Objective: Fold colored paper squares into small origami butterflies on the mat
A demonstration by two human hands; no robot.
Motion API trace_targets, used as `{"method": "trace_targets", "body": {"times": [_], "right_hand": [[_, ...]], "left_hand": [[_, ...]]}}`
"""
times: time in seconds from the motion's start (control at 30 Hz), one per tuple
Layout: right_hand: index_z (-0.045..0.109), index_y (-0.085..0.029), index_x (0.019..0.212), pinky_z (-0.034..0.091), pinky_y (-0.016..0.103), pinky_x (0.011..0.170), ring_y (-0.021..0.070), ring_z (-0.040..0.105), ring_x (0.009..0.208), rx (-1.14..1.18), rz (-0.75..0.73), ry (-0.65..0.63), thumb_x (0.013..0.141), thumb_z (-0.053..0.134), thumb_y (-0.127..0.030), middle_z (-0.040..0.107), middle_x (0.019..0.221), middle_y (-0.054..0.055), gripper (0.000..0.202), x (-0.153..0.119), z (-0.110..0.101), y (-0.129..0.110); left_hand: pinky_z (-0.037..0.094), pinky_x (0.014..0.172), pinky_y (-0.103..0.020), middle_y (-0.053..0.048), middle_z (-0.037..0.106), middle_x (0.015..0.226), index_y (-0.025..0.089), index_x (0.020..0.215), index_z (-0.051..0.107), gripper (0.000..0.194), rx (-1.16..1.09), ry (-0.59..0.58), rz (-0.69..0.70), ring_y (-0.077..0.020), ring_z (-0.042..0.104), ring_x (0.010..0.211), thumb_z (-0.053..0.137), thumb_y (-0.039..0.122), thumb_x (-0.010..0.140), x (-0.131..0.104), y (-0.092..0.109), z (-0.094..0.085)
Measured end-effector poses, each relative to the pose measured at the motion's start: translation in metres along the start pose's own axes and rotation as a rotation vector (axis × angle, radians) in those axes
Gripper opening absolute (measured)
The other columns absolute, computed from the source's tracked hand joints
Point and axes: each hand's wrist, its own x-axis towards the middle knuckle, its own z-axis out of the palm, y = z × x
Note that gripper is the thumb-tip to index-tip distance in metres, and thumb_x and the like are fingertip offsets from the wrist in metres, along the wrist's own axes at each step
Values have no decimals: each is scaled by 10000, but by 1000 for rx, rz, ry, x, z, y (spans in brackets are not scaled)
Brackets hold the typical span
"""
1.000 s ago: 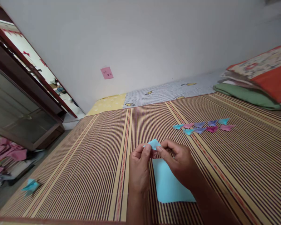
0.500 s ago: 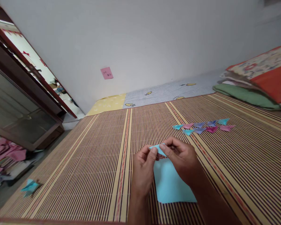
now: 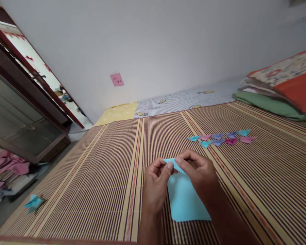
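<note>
A small folded piece of light-blue paper is pinched between my two hands at the middle of the view. My left hand grips its left side, thumb on top. On its right side my right hand presses thumb against fingers. Below them a light-blue square sheet of paper lies flat on the striped mat, partly covered by my right hand and forearm. Farther off to the right, several small folded paper pieces in blue, purple and pink lie in two rows.
The striped mat spreads across the bed. At its lower left edge sits a crumpled blue paper piece. Folded bedding is stacked at the right. A pink note sticks to the wall, and a dark-framed door stands at the left.
Both hands still pinch the folded paper, with my right thumb shifted slightly right along its edge. My right forearm covers a little more of the flat sheet's right side.
</note>
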Motion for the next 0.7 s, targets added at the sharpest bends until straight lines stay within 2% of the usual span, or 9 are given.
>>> {"method": "trace_targets", "body": {"times": [0.13, 0.23, 0.43, 0.57, 0.7], "right_hand": [[618, -201, 668, 393, 256, 568, 119, 489, 582, -117, -81, 15, 885, 656, -265, 536, 609, -46, 230, -2, 0, -1], [626, -203, 664, 393, 255, 558, 121, 499, 574, -97, -69, -6, 878, 660, -264, 552, 604, -43, 226, -2, 0, -3], [624, -202, 650, 436, 251, 552, 132, 536, 576, 56, 41, -20, 841, 678, -303, 578, 602, -29, 223, 0, 0, -5], [610, -202, 654, 451, 257, 556, 140, 549, 583, 76, 57, -34, 840, 677, -308, 584, 607, -22, 225, 2, 1, -2], [569, -206, 663, 391, 245, 522, 123, 488, 551, 18, 66, -130, 896, 627, -361, 513, 592, -43, 286, 3, -1, 4]], "left_hand": [[472, 647, -247, -1, 644, 678, 170, 729, 649, 260, -6, 97, 33, -132, 584, 646, 673, 350, 916, 1, -1, -3], [465, 631, -251, -2, 652, 686, 173, 752, 648, 247, -67, 73, 28, -135, 583, 633, 665, 347, 927, 0, -6, -6], [470, 704, -265, -13, 666, 710, 167, 762, 666, 265, -130, 20, 13, -142, 596, 686, 663, 367, 935, 1, -12, -6], [478, 703, -248, -11, 676, 709, 156, 749, 680, 232, -91, 2, -34, -135, 614, 705, 762, 347, 853, 0, -9, -3], [488, 665, -242, 1, 677, 675, 158, 740, 668, 221, -150, 106, -50, -124, 615, 652, 780, 325, 831, 1, -10, -4]]}}
